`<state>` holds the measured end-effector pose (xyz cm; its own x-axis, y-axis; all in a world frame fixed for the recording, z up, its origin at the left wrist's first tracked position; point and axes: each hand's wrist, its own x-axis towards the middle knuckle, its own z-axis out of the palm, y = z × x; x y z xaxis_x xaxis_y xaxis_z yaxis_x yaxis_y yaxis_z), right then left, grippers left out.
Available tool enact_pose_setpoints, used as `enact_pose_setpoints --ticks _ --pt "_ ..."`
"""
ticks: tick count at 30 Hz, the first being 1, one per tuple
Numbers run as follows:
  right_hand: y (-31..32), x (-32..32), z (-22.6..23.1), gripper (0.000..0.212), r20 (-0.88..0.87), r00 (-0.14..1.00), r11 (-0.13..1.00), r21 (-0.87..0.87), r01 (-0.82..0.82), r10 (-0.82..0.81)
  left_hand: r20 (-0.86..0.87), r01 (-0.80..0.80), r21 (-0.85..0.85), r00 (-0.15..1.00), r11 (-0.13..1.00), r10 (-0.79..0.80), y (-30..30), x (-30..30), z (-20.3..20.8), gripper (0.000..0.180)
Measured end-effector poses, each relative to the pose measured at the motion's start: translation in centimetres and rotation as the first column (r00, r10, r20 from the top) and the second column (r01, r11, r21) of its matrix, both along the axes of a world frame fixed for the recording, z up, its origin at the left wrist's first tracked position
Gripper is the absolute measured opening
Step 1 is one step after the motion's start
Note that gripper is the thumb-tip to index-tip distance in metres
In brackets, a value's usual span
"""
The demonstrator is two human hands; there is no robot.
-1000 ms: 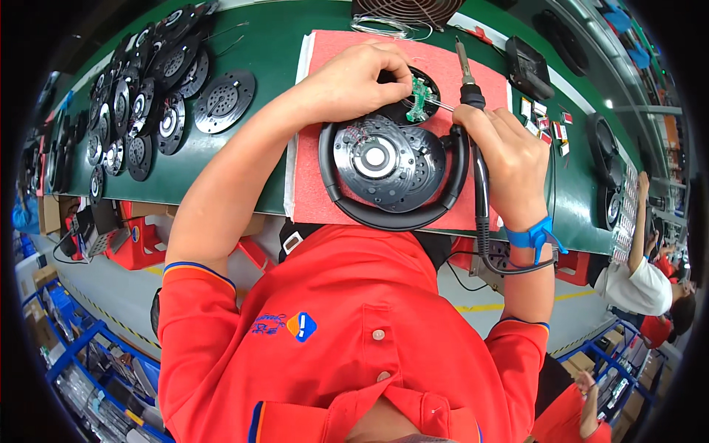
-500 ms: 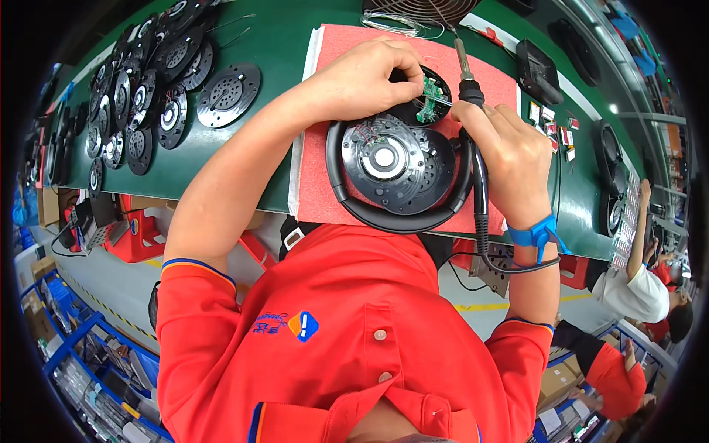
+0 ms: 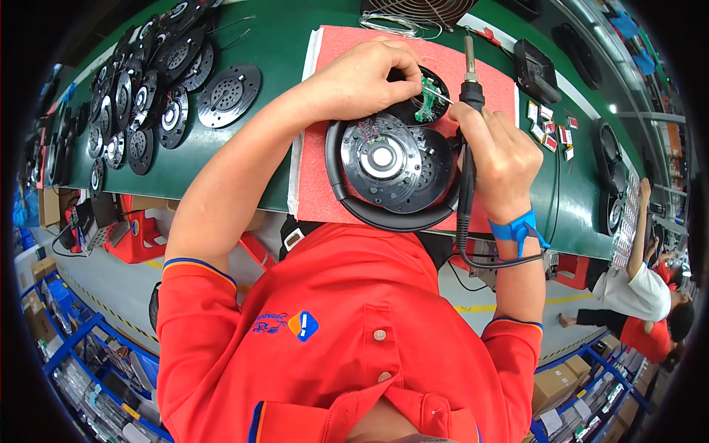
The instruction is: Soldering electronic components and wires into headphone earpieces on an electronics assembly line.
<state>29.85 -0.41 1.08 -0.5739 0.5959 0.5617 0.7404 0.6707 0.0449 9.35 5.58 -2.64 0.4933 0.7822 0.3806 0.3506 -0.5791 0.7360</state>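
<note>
**Reader:** What is occupying the near zone?

**Author:** The person's red polo shirt (image 3: 317, 369) is filling the near edge. Beyond it, a green workbench (image 3: 162, 184) is supporting a pink foam mat (image 3: 317, 210), where a black headphone headband (image 3: 399, 220) is curving around two overlapping round driver plates (image 3: 382, 156), the left one showing a pale, ringed center.

**Reader:** What is the right hand (image 3: 502, 159) holding?

**Author:** Above a blue wrist strap (image 3: 517, 229), it is curling half closed around a soldering iron (image 3: 470, 96), whose metal tip is pointing to the far side. A thin metal tool (image 3: 437, 94) is extending left from its fingertips to a green circuit board (image 3: 426, 107).

**Reader:** And the left hand (image 3: 373, 77)?

**Author:** It is arching in from the left, thumb and forefinger nearly meeting; whether they are pinching anything, one cannot tell.

**Reader:** Where is the board lying?

**Author:** It is sitting inside an open black ear cup (image 3: 405, 112), beyond the driver plates, between the hands.

**Reader:** What is flanking the mat?

**Author:** Loose driver plates (image 3: 229, 96) are crowding the left; small white-and-red packs (image 3: 546, 125) are clustering on the right, with a black box (image 3: 535, 70) lying farther off. Farthest, a wire coil (image 3: 399, 26) is resting before a dark wire grille (image 3: 419, 11).
</note>
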Motion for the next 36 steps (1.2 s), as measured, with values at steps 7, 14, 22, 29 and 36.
enact_pose_setpoints --ticks 7,14,22,29,36 --pt "-0.6 1.5 0.3 0.026 0.047 0.998 0.999 0.006 0.044 -0.045 0.016 0.028 -0.076 1.0 0.997 -0.027 -0.1 -0.2 0.4 0.014" --pt "0.0 4.6 -0.8 0.021 -0.088 0.983 0.986 -0.04 0.159 -0.162 0.037 0.042 -0.124 0.999 0.991 -0.037 -0.3 -0.2 0.8 0.012" --pt "0.3 2.4 -0.7 0.023 -0.306 0.952 1.0 -0.028 -0.01 0.001 -0.058 -0.009 0.037 0.998 0.999 0.011 -0.6 0.4 0.9 0.009" --pt "-0.6 1.3 0.4 0.02 -0.698 0.715 0.981 -0.109 -0.161 0.039 -0.117 -0.012 0.124 0.993 0.992 0.027 -0.9 0.6 1.1 0.009" --pt "-0.7 1.2 -0.9 0.035 -0.776 0.581 0.947 0.065 -0.315 0.247 -0.064 0.009 -0.001 0.998 1.0 -0.009 -0.6 0.4 1.2 0.011"
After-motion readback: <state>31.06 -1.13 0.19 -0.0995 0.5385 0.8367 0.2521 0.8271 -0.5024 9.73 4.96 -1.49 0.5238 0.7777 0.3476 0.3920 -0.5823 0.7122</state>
